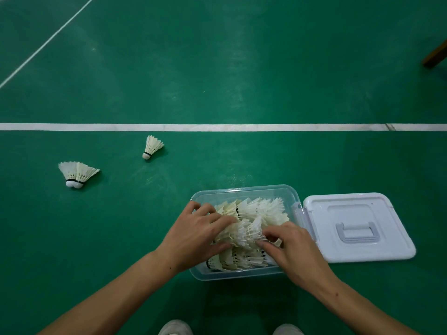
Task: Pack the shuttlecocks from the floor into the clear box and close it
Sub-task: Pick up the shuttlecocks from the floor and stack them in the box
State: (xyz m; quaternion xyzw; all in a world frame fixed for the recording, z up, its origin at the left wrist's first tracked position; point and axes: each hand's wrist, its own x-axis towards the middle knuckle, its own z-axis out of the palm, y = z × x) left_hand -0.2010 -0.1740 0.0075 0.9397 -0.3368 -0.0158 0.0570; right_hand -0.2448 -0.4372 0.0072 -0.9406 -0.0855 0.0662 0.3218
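Observation:
The clear box (244, 189) stands open on the green floor, heaped with several white feather shuttlecocks (263, 210). Both hands are inside it. My left hand (193, 235) and my right hand (292, 245) grip the same white shuttlecock (244, 234) lying across the top of the pile, left hand at its left end, right fingers pinching its feathers. The white lid (358, 228) with a handle lies flat on the floor to the right of the box. On the floor to the left lie a single shuttlecock (152, 146) and a pair of shuttlecocks (77, 174) side by side.
A white court line (217, 127) crosses the floor beyond the box, and a thinner line (48, 42) runs diagonally at far left. A brown wooden leg (435, 55) shows at the right edge. My shoe tips (175, 328) are at the bottom.

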